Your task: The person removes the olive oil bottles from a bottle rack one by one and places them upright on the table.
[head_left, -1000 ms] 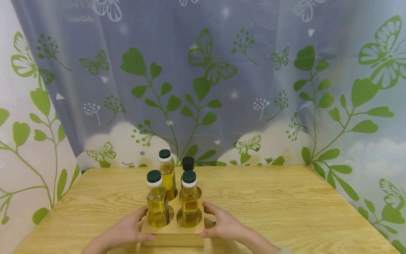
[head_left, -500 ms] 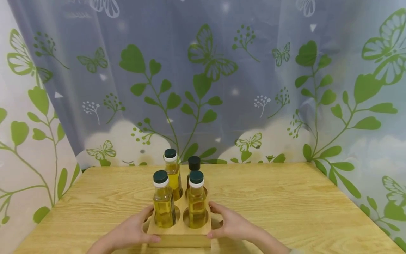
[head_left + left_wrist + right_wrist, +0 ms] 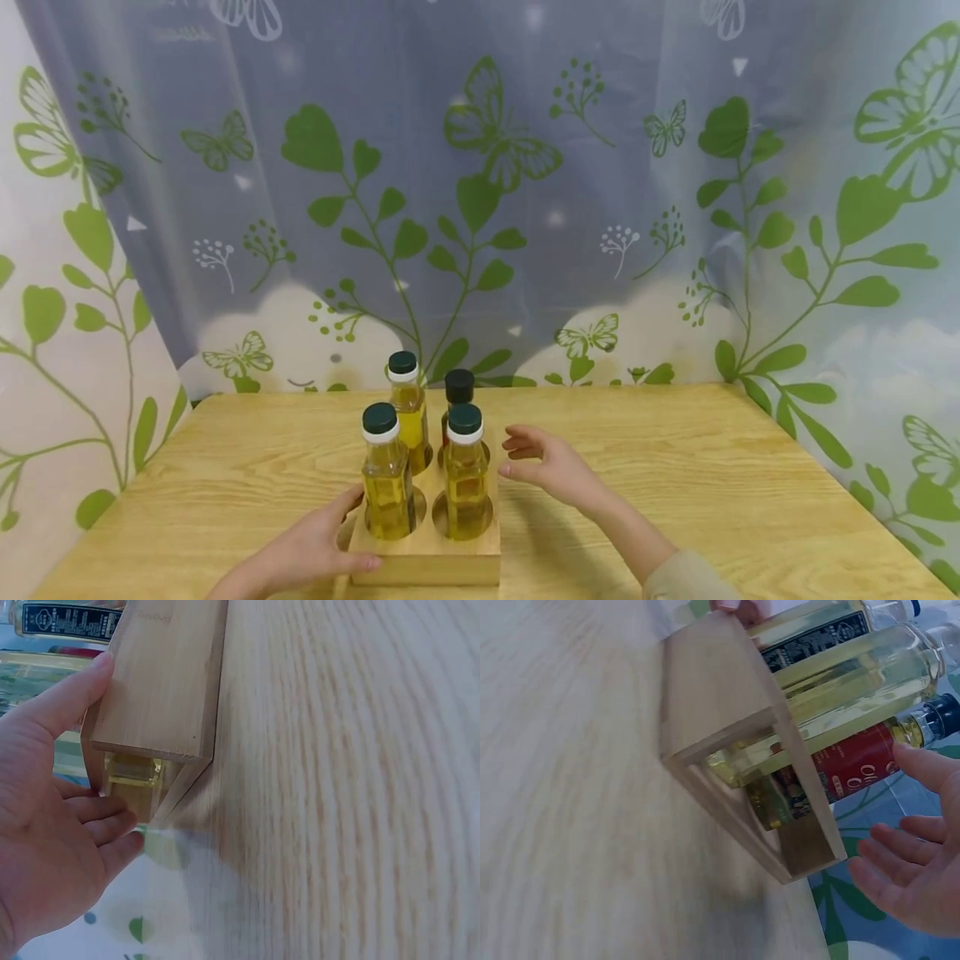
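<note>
A wooden bottle rack (image 3: pixel 427 568) with round holes stands on the table near its front edge. Upright in it are three bottles of yellow oil, namely a front left bottle (image 3: pixel 388 496), a front right bottle (image 3: pixel 467 492) and a back left bottle (image 3: pixel 410 417). The back right bottle has a black cap (image 3: pixel 459 387) and a red label (image 3: pixel 859 761). My left hand (image 3: pixel 307 546) holds the rack's left front corner, thumb on the front face, fingers at the open side. My right hand (image 3: pixel 558 472) is off the rack, fingers loosely bent, beside the black-capped bottle.
The rack rests on a wood-grain table (image 3: pixel 675 467). Behind it hangs a blue-grey curtain (image 3: pixel 585 208) printed with green leaves and butterflies; similar printed sheets flank both sides.
The rack slid slightly right in the head view with both hands on it, then stopped. My right hand has since let go and moved up and back; my left hand stays on it.
</note>
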Motion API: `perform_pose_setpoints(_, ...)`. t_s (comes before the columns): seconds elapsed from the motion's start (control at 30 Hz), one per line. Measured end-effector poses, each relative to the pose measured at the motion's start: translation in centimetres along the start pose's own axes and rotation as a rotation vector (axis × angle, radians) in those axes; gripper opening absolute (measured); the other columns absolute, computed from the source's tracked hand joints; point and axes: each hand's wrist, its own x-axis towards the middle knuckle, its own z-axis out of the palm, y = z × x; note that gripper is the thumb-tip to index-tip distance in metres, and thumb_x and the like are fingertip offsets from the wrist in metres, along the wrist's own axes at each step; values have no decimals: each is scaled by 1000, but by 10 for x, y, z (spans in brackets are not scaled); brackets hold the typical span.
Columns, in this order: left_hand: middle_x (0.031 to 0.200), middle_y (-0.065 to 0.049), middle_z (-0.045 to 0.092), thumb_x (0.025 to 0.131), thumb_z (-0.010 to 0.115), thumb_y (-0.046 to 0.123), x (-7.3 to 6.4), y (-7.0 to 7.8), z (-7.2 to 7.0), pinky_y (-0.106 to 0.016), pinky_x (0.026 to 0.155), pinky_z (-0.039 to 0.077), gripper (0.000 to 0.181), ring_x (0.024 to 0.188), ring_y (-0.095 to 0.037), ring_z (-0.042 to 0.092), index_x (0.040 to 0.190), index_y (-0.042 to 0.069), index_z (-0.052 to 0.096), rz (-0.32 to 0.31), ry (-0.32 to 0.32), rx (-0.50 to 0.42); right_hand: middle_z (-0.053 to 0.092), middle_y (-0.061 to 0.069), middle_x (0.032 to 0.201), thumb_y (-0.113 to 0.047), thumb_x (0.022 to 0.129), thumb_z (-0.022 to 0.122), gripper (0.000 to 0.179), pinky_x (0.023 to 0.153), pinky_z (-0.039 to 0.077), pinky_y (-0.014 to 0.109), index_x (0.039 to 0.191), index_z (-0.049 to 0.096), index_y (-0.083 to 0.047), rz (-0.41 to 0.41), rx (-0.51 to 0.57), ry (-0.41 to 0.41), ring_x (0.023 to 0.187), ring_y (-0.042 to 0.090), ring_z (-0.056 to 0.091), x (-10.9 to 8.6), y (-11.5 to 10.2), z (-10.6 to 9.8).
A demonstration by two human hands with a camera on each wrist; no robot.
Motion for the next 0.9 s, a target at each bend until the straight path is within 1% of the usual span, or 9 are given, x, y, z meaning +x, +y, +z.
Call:
perform_pose_setpoints(0.07, 138, -36, 31, 75, 76, 39, 0, 1, 1, -64, 95, 30, 99, 124, -50, 34, 139, -14, 23, 8, 13, 15, 58, 17, 118, -22, 84, 69, 59, 87, 48, 44, 132, 46, 5, -7, 17, 48, 108, 32, 56, 7, -4, 1)
perform_pose_setpoints(0.17, 138, -35, 32, 75, 76, 40, 0, 1, 1, -64, 95, 30, 99, 124, -49, 34, 139, -14, 24, -2, 19, 29, 58, 18, 118, -19, 84, 70, 58, 85, 49, 41, 131, 47, 4, -27, 36, 79, 107, 33, 56, 17, -9, 5)
perform_pose_setpoints(0.23, 137, -35, 33, 74, 77, 40, 1, 1, 1, -64, 95, 31, 99, 123, -49, 35, 139, -14, 25, -15, 18, 35, 58, 19, 118, -16, 83, 70, 58, 84, 50, 40, 131, 46, 6, -40, 51, 79, 107, 34, 56, 24, -10, 8)
perform_pose_setpoints(0.33, 137, -35, 33, 73, 77, 40, 2, 0, 2, -64, 94, 31, 99, 123, -50, 35, 139, -14, 25, -33, 23, 50, 56, 20, 119, -8, 84, 67, 55, 83, 51, 38, 132, 44, 7, -52, 82, 56, 107, 35, 55, 32, -13, 14)
perform_pose_setpoints(0.43, 138, -34, 34, 72, 78, 41, 3, 1, 2, -63, 94, 32, 100, 122, -49, 36, 139, -12, 26, -43, 33, 54, 58, 19, 117, -1, 80, 63, 53, 83, 49, 38, 131, 46, 6, -59, 70, 37, 106, 33, 55, 38, -16, 20)
perform_pose_setpoints(0.5, 138, -33, 35, 72, 78, 42, 2, 1, 2, -63, 94, 33, 100, 123, -48, 37, 140, -11, 27, -36, 40, 53, 60, 17, 114, -1, 77, 62, 52, 84, 48, 38, 128, 50, 5, -65, 49, 35, 104, 32, 56, 41, -17, 24)
perform_pose_setpoints(0.6, 138, -32, 35, 72, 77, 42, 1, 1, 2, -62, 94, 33, 100, 123, -47, 37, 140, -11, 27, -18, 45, 50, 63, 16, 108, 0, 75, 64, 49, 85, 47, 39, 122, 54, 5, -78, 23, 54, 99, 30, 58, 44, -18, 28)
perform_pose_setpoints(0.67, 138, -32, 35, 73, 77, 42, 0, 2, 2, -62, 94, 33, 99, 123, -47, 37, 140, -11, 27, -17, 41, 48, 63, 15, 105, 1, 74, 65, 47, 84, 48, 39, 119, 56, 6, -80, 22, 70, 97, 30, 59, 46, -17, 30)
perform_pose_setpoints(0.9, 137, -32, 36, 74, 76, 43, 0, 0, 2, -63, 93, 33, 98, 122, -48, 38, 140, -10, 27, -52, 25, 50, 60, 14, 106, -4, 75, 68, 41, 83, 48, 41, 114, 56, 2, -82, -13, 83, 99, 31, 57, 48, -15, 33)
